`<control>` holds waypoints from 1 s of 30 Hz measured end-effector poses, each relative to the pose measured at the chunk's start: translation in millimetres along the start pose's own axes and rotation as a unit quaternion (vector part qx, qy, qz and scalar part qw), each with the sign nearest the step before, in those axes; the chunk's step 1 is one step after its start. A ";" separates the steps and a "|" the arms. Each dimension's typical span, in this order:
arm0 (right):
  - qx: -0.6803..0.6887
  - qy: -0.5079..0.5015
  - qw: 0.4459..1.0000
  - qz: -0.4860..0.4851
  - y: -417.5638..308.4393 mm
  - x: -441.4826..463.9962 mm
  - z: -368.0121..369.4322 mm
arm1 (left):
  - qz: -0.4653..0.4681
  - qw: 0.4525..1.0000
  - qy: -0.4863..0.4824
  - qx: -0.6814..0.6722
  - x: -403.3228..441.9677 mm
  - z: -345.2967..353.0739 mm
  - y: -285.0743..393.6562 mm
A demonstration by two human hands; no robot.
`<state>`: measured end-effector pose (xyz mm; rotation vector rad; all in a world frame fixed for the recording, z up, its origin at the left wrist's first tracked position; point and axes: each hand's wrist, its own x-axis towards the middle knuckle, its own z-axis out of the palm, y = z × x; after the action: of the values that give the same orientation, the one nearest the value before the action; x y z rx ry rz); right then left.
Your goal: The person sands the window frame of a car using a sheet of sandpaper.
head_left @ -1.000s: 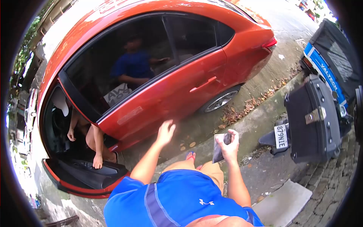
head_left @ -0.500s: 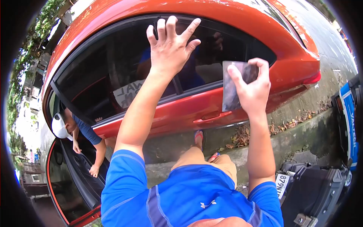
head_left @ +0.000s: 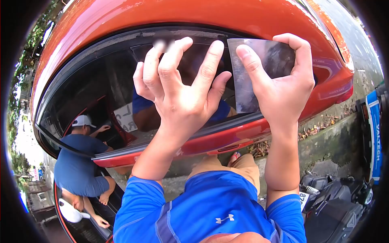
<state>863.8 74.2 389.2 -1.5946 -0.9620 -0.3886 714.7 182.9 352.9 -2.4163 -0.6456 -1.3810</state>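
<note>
My left hand [head_left: 184, 95] is raised before the dark car window [head_left: 101, 77], fingers spread and bent, nothing visible in it. Its fingertips come near the window's upper edge; whether they touch the glass I cannot tell, and a blurred spot covers one tip. My right hand [head_left: 281, 91] grips a thin, flat, greyish see-through sheet [head_left: 245, 87], thumb on the near face and fingers curled over the far edge. The sheet stands upright in front of the rear part of the window, slightly bent, its exact kind unclear.
A co-worker in a dark blue shirt [head_left: 81, 162] and white cap leans in at the open front door on the left. The red car body [head_left: 162, 14] curves across the top. A motorcycle with a black box [head_left: 328, 214] stands at lower right, near a blue sign [head_left: 373, 137].
My view has come closer to the window. Both hands look larger; my left hand sits lower against the glass, and the sheet in my right hand has risen over the window's rear part.
</note>
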 end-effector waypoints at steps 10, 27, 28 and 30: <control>-0.017 0.020 0.999 -0.018 -3.9 6.1 10.8 | 0.007 1.000 0.000 -0.004 1.3 2.7 -2.1; -0.042 0.034 0.997 -0.057 -6.0 4.8 8.7 | 0.009 1.000 -0.020 0.010 3.0 -2.7 1.2; -0.041 0.038 0.997 -0.048 -4.7 5.1 7.3 | 0.010 1.000 -0.020 0.010 3.4 -2.6 0.8; -0.037 0.043 0.998 -0.031 -3.2 5.8 5.7 | 0.011 1.000 -0.019 0.010 3.4 -1.7 0.1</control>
<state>863.4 81.7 393.8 -1.6034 -0.9415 -0.5374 715.0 182.9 356.7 -2.4307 -0.6375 -1.3171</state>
